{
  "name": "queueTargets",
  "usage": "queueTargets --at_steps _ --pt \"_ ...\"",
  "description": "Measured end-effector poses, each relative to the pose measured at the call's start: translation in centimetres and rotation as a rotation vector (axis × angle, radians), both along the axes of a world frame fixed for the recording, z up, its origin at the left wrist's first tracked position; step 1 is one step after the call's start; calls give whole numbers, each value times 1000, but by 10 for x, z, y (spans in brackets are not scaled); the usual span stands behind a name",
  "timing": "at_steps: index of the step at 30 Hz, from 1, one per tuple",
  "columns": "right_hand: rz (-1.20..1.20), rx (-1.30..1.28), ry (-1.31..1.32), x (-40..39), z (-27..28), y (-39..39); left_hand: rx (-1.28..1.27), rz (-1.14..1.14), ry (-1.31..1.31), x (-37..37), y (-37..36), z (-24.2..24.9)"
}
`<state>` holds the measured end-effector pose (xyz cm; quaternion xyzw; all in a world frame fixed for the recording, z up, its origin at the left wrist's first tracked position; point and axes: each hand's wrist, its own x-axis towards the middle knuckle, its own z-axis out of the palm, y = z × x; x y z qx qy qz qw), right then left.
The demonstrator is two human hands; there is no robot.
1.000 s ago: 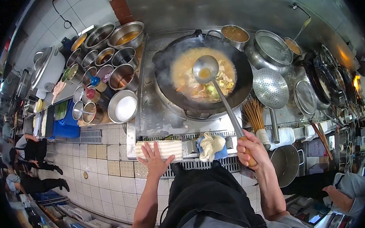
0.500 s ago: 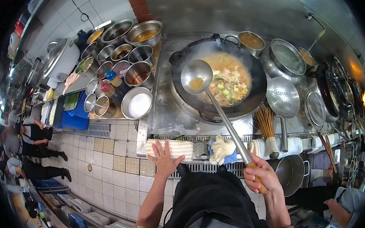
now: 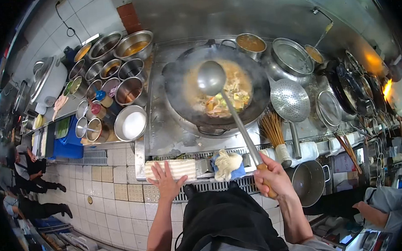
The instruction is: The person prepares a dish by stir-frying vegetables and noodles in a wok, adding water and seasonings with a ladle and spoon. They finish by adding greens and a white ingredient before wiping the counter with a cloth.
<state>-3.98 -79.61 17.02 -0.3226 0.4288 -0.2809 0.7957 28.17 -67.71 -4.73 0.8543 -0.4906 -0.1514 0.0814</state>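
Observation:
My right hand [image 3: 276, 178] is wrapped round the wooden handle of a long steel ladle [image 3: 211, 78], whose bowl is over the food in a large black wok [image 3: 258, 94]. Steam rises from the brothy food [image 3: 237, 93], which has pale, green and orange pieces. My left hand [image 3: 167, 183] lies flat with fingers spread on a folded striped towel [image 3: 185, 169] at the stove's front edge. Right of it is a crumpled cream cloth [image 3: 226, 164] on a blue one.
Steel bowls of sauces and a bowl of white powder [image 3: 134, 125] stand left. A perforated skimmer [image 3: 290, 100], bamboo whisk [image 3: 273, 129] and deep pot [image 3: 307, 183] are right. Flames [image 3: 387, 89] burn far right. Co-workers [image 3: 28, 168] stand left; another person [image 3: 385, 206] is lower right.
The ladle bowl has gone from the wok's left side to over the food, and the liquid seen in it no longer shows. The whole view has shifted, with the stove further left.

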Motion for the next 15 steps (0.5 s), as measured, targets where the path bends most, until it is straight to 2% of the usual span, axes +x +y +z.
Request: queueTargets --at_steps 2,4,10,15 --pt "-32 -24 23 -6 -9 -10 9 13 -5 0 -1 1" --pt "-163 1 67 -12 -17 -20 -1 6 1 -1 -1 0" --pt "-177 -29 3 -16 -29 -43 0 14 2 0 -1 -1" --pt "-233 150 -141 -9 -41 -51 6 14 19 0 -2 2"
